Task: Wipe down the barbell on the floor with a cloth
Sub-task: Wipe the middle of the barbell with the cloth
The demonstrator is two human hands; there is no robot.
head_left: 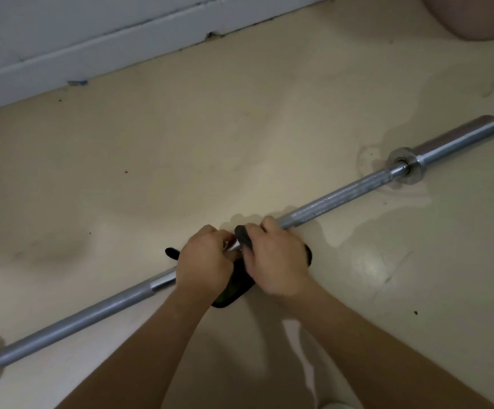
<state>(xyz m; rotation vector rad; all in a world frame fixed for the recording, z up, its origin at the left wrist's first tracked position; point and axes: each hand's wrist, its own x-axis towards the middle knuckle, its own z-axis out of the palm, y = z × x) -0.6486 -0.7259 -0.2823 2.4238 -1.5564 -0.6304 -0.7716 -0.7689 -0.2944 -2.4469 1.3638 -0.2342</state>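
Note:
A long steel barbell [343,193] lies diagonally on the beige floor, its sleeve and collar at the upper right and its other end running off the lower left. A dark cloth [234,287] with a greenish patch is draped around the middle of the shaft. My right hand [275,258] grips the cloth where it wraps over the bar. My left hand [204,264] is closed on the cloth and bar just to the left, the two hands almost touching. A black corner of cloth sticks out left of my left hand.
A white baseboard and wall [92,54] run along the far side of the floor. A pinkish rounded object [476,16] sits in the top right corner. Damp-looking streaks mark the floor [372,255] to the right of my hands.

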